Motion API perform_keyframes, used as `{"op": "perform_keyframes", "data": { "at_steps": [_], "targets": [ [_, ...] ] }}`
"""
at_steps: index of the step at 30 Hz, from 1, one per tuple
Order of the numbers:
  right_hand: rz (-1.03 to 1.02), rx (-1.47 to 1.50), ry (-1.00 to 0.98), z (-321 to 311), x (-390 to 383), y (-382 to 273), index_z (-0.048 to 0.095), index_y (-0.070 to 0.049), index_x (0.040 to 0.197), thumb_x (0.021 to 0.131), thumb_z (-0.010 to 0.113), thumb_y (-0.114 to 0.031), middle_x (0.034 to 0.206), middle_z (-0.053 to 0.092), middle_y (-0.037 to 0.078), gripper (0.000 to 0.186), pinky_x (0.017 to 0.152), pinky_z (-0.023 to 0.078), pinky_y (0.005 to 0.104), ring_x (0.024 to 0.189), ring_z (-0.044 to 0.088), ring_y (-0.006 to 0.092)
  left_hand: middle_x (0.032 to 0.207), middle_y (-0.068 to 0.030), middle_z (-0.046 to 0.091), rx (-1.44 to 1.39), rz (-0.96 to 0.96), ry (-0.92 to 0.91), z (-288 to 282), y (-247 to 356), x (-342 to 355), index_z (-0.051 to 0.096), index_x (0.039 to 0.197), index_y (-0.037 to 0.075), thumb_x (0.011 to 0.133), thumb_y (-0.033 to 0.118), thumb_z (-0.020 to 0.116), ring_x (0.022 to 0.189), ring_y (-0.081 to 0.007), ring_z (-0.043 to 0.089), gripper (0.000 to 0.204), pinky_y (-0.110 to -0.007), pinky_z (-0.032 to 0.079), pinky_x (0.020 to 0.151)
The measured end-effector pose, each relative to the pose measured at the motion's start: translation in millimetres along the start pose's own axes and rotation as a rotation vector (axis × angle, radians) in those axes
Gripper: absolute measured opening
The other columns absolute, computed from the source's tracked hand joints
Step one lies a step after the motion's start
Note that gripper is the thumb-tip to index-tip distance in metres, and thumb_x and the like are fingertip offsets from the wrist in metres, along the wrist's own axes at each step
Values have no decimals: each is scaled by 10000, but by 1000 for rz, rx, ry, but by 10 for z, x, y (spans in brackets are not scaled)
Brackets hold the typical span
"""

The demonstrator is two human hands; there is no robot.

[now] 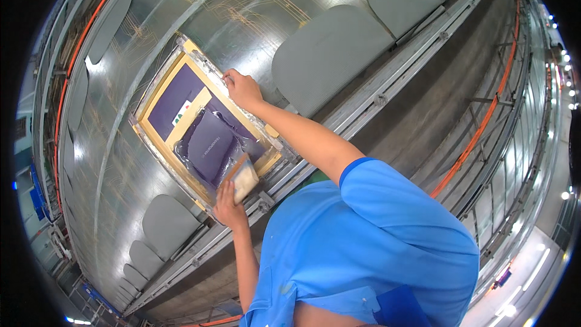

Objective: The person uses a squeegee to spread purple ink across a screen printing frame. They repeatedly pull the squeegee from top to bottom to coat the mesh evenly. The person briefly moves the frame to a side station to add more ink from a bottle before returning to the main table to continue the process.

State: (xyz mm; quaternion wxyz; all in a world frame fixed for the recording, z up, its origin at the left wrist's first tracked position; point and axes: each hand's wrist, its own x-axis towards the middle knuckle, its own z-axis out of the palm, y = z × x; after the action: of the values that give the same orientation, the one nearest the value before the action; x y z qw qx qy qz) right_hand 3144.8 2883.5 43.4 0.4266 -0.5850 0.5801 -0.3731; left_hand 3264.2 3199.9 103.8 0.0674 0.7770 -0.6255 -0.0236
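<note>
A rectangular frame (171, 160) with a worn, silvery rim and yellow tape inside lies tilted on the long table. Its inner face is dark purple, with a glossy, wrinkled dark patch (212, 145) and a small white piece with coloured marks (183, 112). My right hand (244, 91) closes its fingers on the frame's far right rim. At the near end of the frame, my left hand (229, 207) holds a flat cream block with a brown edge (246, 180), its fingers wrapped along one side. The block is slightly blurred, and its lower face is hidden.
Grey rounded flat panels (330, 54) lie in rows along both sides of the glossy table (139, 175). A metal rail (387, 94) runs along the near edge. Beyond a gap at the right are racks with an orange hose-like line (478, 139).
</note>
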Motion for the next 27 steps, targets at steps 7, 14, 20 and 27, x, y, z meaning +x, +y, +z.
{"op": "perform_keyframes", "data": {
  "at_steps": [7, 14, 20, 27],
  "targets": [
    [44, -61, -44, 45, 32, 58, 654, -174, 1138, 965, 560, -302, 760, 672, 200, 235, 679, 505, 494, 736, 668, 394, 1101, -77, 727, -96, -142, -44, -140, -446, 1081, 724, 1178, 241, 745, 17, 663, 994, -292, 682, 492, -406, 524, 819],
    [16, -34, -52, -91, 29, -32, 666, -180, 1111, 976, 546, -312, 719, 659, 187, 223, 669, 492, 478, 710, 657, 382, 1016, -101, 735, -73, -157, 34, -25, -454, 1571, 754, 1113, 249, 761, 29, 640, 882, -324, 698, 430, -426, 534, 798],
    [36, -27, -37, -121, 41, -68, 672, -178, 1093, 970, 551, -315, 729, 673, 188, 221, 693, 499, 493, 736, 665, 398, 1149, -32, 722, -43, -12, 62, -38, -180, 765, 741, 1144, 211, 712, -46, 671, 1030, -245, 682, 507, -382, 525, 826],
    [59, -14, -84, -154, 98, -9, 669, -183, 1113, 962, 543, -325, 860, 708, 196, 242, 780, 527, 495, 860, 678, 417, 1106, -46, 730, -81, -129, 6, -89, -436, 1717, 741, 1146, 223, 732, -31, 657, 956, -289, 690, 494, -390, 539, 817]
  ]
}}
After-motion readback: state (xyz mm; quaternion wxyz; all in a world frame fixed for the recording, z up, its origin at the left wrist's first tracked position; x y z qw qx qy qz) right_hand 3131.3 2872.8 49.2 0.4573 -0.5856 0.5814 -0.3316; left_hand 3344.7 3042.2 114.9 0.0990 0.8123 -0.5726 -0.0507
